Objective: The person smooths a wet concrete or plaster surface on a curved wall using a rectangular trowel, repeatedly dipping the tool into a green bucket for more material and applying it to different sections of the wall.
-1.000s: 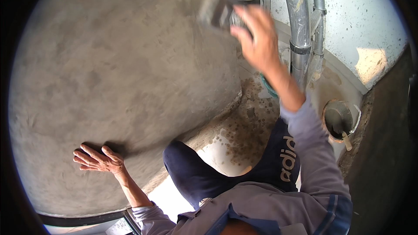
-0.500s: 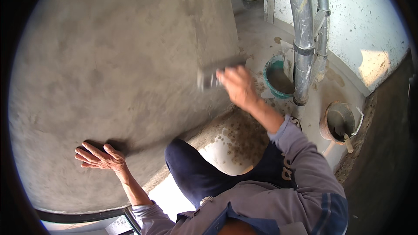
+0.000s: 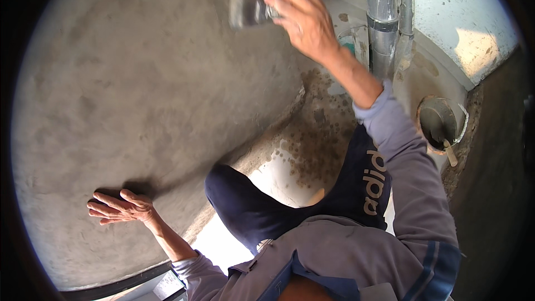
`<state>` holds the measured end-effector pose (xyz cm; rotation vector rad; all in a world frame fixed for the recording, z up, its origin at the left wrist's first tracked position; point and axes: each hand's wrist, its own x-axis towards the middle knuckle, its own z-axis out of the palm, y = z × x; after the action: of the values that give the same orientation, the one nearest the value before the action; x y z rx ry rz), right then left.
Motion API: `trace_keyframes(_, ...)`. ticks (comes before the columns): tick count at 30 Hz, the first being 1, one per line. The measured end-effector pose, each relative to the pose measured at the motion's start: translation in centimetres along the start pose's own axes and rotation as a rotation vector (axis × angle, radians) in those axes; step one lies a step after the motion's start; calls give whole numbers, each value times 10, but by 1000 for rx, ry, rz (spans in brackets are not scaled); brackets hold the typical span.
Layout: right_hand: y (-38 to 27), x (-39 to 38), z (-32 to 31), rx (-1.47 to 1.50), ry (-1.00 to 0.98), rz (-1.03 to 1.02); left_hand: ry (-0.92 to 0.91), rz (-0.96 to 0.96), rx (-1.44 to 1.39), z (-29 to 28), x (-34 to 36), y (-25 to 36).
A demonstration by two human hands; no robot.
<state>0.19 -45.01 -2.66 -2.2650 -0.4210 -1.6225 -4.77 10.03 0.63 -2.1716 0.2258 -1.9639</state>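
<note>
A plastering trowel [image 3: 245, 9], its flat blade blurred by motion, lies against the grey plastered wall [image 3: 145, 95] near the wall's far right edge. My right hand [image 3: 304, 25] is closed round its handle, with the arm stretched far forward. Lower on the same wall, at the left, my left hand [image 3: 120, 207] rests with fingers spread and holds nothing.
On the right a bucket [image 3: 424, 125] holds grey mix and a tool with a pale handle [image 3: 451, 155]. My right forearm partly hides a teal tub [image 3: 349, 48]. Behind it stand metal-coloured pipes [image 3: 383, 33]. Wet splashes mark the floor [image 3: 317, 161].
My right hand has carried the trowel away from me and slightly left along the wall, straightening the arm. My left hand stays spread on the wall. The view has shifted a little.
</note>
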Motion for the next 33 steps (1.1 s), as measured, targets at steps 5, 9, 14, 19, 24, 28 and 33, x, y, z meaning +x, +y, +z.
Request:
trace_keyframes(5, -94, -143, 35, 184, -68, 219, 22, 15, -5, 1, 2, 1)
trace_keyframes(9, -131, -208, -2, 419, -439, 533, 34, 31, -16, 3, 4, 0)
trace_keyframes(14, -7, -132, -34, 462, -98, 821, 18, 13, 5, 1, 0, 0)
trace_keyframes(19, 73, -25, -26, 781, -228, 759, -1, 2, 14, -1, 3, 2)
trace_keyframes(24, 84, 4, 0, 886, -265, 674, -17, -4, 27, -2, 2, 3)
trace_keyframes(28, 90, -20, 21, 1057, -367, 618, -27, -26, 50, -2, 0, 2)
trace_keyframes(33, 102, -123, 62, 787, -800, 997, -9, -3, 48, 2, -1, 1)
